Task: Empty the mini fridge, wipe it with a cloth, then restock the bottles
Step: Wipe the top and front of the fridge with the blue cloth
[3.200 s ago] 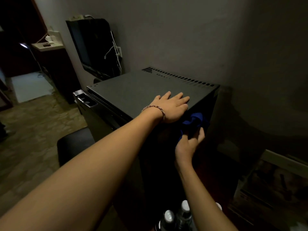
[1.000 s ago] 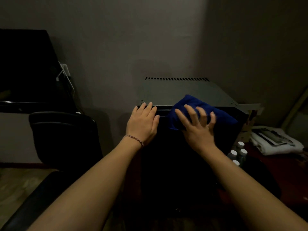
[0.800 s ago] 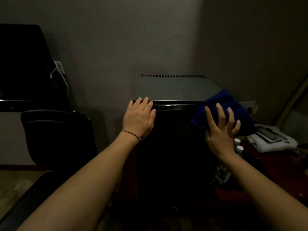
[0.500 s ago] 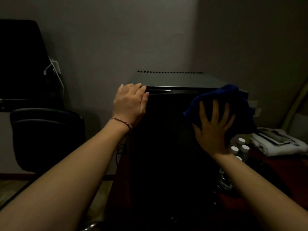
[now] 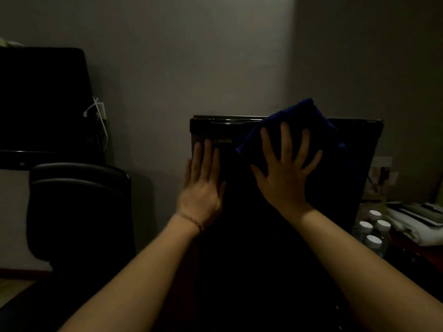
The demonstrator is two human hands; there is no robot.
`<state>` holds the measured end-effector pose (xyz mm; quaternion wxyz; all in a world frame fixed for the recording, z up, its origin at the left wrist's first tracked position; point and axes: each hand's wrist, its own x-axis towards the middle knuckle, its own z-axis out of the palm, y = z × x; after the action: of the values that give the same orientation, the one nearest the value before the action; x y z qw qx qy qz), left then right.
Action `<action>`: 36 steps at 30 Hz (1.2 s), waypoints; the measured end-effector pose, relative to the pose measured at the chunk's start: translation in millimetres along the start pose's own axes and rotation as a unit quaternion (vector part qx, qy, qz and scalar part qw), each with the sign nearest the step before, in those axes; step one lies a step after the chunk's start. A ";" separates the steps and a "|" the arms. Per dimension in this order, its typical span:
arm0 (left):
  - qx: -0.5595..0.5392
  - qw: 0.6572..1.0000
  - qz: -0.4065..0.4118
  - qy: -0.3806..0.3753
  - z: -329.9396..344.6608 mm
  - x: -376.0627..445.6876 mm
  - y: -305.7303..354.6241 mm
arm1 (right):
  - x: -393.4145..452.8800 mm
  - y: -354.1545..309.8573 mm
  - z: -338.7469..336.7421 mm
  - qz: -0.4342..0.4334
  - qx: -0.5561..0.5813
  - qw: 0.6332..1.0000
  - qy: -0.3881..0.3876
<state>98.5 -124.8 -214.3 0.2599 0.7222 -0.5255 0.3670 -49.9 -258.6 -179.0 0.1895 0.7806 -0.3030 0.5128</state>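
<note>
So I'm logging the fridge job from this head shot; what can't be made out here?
- Black mini fridge: the inside is hidden by its closed front; the lower front is lost in darkness.
- Dark blue cloth: the middle is covered by the spread right hand.
- Clear white-capped bottles: bodies and labels are too dim; the count is uncertain.
- Left hand: lies flat, with the palm hidden.

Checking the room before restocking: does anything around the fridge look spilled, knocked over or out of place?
Nothing stands out. The bottles stand upright beside the mini fridge, and the right hand presses the blue cloth flat on its door. It is too dark to rule out spills.
</note>
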 end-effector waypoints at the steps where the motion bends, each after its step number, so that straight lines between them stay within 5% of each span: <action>1: -0.012 1.000 0.000 -0.015 6.9 -15.7 -1.8 | 4.6 -3.7 -0.6 -0.002 -0.009 1.000 0.008; 5: -0.026 0.995 -0.040 -0.092 35.0 -60.4 1.8 | 9.1 -27.2 3.2 -0.022 -0.023 0.999 0.039; 14: -0.029 0.996 -0.079 -0.013 113.3 -145.5 11.3 | -76.1 -18.7 47.0 -0.270 -0.101 0.956 0.045; 22: 0.060 0.994 -0.075 0.053 141.4 -151.2 11.2 | -107.2 46.4 56.4 -0.209 -0.123 0.968 0.059; 30: 0.060 0.992 -0.088 0.069 144.9 -150.7 9.5 | -27.7 33.5 21.9 0.009 -0.052 0.994 0.098; 36: 0.057 0.991 -0.092 0.073 150.7 -149.9 10.0 | -21.6 -9.0 33.8 -0.024 -0.060 0.992 0.110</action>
<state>101.0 -157.5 -424.6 0.2882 0.7524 -0.4148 0.4228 -27.0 -266.4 -212.2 0.2807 0.7138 -0.2914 0.5717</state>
